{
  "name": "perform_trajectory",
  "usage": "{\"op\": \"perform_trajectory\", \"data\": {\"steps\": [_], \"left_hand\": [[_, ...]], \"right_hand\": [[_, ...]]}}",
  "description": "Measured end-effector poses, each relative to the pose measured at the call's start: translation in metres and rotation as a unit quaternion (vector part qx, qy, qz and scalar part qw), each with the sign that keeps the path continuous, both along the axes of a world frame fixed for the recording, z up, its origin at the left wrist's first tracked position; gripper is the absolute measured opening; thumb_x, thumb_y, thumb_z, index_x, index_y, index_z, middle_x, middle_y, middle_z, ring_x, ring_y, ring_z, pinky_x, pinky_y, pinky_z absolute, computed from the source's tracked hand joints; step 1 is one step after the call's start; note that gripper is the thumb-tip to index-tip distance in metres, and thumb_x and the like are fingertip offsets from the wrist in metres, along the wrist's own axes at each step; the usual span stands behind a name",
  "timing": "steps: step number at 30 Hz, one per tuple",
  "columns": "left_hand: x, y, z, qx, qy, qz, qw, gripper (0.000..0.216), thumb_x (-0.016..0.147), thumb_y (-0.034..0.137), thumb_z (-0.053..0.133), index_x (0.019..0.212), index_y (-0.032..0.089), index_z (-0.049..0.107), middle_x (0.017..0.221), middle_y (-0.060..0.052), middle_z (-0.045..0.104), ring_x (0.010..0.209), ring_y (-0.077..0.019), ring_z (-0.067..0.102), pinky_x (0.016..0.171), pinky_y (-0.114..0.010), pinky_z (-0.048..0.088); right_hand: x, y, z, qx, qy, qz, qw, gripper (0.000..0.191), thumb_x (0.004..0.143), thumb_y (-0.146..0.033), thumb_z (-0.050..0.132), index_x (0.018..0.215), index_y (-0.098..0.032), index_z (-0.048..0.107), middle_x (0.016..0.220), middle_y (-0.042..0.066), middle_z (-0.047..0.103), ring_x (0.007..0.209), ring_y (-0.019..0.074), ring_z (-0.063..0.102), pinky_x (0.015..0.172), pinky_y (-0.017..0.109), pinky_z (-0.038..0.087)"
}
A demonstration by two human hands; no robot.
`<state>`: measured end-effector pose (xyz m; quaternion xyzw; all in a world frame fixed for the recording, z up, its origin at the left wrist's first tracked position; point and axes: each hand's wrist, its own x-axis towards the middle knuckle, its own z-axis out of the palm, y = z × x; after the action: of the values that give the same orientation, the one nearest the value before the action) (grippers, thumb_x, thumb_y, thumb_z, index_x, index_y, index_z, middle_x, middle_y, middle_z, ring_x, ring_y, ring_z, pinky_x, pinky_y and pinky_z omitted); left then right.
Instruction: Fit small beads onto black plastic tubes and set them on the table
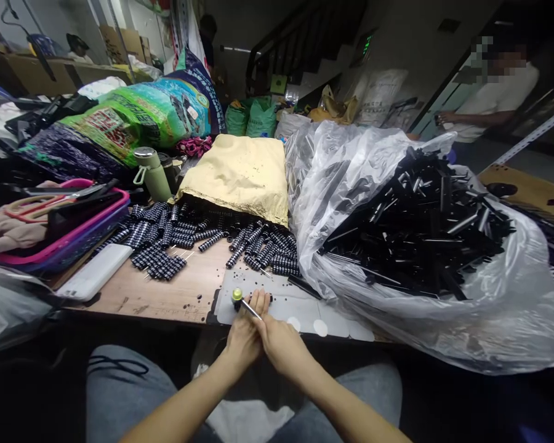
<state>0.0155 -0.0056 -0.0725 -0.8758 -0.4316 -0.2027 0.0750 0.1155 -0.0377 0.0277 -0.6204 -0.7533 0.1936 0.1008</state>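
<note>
My left hand (244, 335) rests at the front edge of the grey mat (281, 311), its fingers pressed together over a small black piece (271, 298). That piece is mostly hidden, so its kind is unclear. Crossing close against it, my right hand (281, 346) is closed around a thin metal rod (252, 309). At the rod's far end is a round yellow-green head (237, 295), just left of my left fingertips. Beyond the mat lie many black ribbed sticks with pale bands (253, 243), some with thin white pins (180, 253) poking out.
A clear plastic bag (351, 289) full of black tubes (425, 234) stands on the right. Behind the sticks sits a cream sack (244, 169). To the left are a white box-like block (96, 271), a pink basket (50, 246), scissors (55, 200) and a green flask (152, 175). A person (498, 98) stands back right.
</note>
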Motion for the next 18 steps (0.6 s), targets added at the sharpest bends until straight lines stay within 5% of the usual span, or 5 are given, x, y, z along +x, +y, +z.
{"op": "perform_trajectory", "data": {"steps": [7,11,14,18], "left_hand": [[-0.001,0.004,0.037,-0.153,-0.039,0.016,0.987,0.033,0.083,0.010,0.035,0.110,0.013,0.053,0.092,-0.011,0.060,0.084,-0.0210,0.055,0.073,-0.034,0.046],[-0.012,0.005,0.060,-0.152,-0.092,-0.003,0.984,0.025,0.085,0.022,0.041,0.106,0.017,0.054,0.094,-0.010,0.058,0.085,-0.0207,0.053,0.071,-0.033,0.046],[-0.020,0.042,0.068,-0.081,-0.089,0.066,0.991,0.031,0.085,0.022,0.042,0.113,0.013,0.051,0.106,-0.014,0.054,0.098,-0.0252,0.048,0.075,-0.037,0.043],[-0.017,0.097,0.062,-0.029,0.038,-0.081,0.996,0.042,0.079,0.005,0.042,0.117,0.021,0.049,0.112,-0.009,0.054,0.105,-0.0227,0.045,0.085,-0.039,0.036]], "right_hand": [[0.044,-0.001,-0.002,0.035,-0.054,-0.062,0.996,0.043,0.092,-0.044,0.019,0.071,-0.022,0.049,0.057,0.000,0.061,0.053,0.0166,0.058,0.048,0.025,0.026],[0.081,-0.002,-0.024,0.054,-0.153,-0.090,0.983,0.037,0.090,-0.045,0.027,0.070,-0.022,0.047,0.060,0.000,0.062,0.055,0.0174,0.060,0.046,0.025,0.023],[0.095,0.000,-0.045,0.087,-0.192,-0.098,0.973,0.033,0.089,-0.044,0.032,0.071,-0.021,0.047,0.064,0.000,0.062,0.055,0.0173,0.059,0.046,0.026,0.023],[0.097,0.003,-0.056,0.166,-0.191,-0.107,0.962,0.031,0.087,-0.044,0.038,0.068,-0.020,0.047,0.068,0.002,0.059,0.064,0.0186,0.058,0.051,0.026,0.031]]}}
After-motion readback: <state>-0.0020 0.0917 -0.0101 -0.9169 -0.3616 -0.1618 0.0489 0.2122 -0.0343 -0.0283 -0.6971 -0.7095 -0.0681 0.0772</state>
